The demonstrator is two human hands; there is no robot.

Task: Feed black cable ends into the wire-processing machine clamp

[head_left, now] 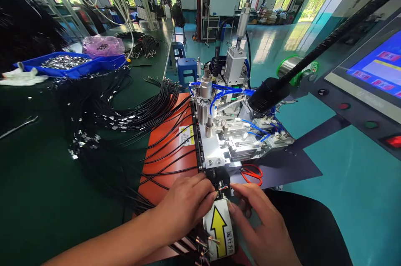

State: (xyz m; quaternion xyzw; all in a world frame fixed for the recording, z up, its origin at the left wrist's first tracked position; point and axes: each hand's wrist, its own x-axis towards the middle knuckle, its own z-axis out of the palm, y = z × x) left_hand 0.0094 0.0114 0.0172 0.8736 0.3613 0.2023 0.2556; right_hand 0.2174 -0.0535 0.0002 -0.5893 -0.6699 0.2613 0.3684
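Observation:
My left hand [191, 197] is closed in a pinch at the front end of the machine, on a thin black cable whose stripped, coloured wire ends [223, 188] stick out past the fingertips. Just to the right, my right hand [258, 211] is curved around the same spot, its thumb and forefinger apart close to the wires. Below the fingers is a white plate with a yellow arrow [218, 228]. More cable ends with bare copper [203, 243] hang beside that plate. Several black cables lie across the orange panel [169, 149] and run into the machine's side [200, 149].
The metal machine [232, 132] with blue air tubes stands ahead. Red-handled scissors [253, 174] lie at its right. A black flexible arm [300, 65] crosses above, near a solder spool [293, 69] and control panel [360, 103]. Cable bundles [125, 111] and a blue tray [62, 72] are left.

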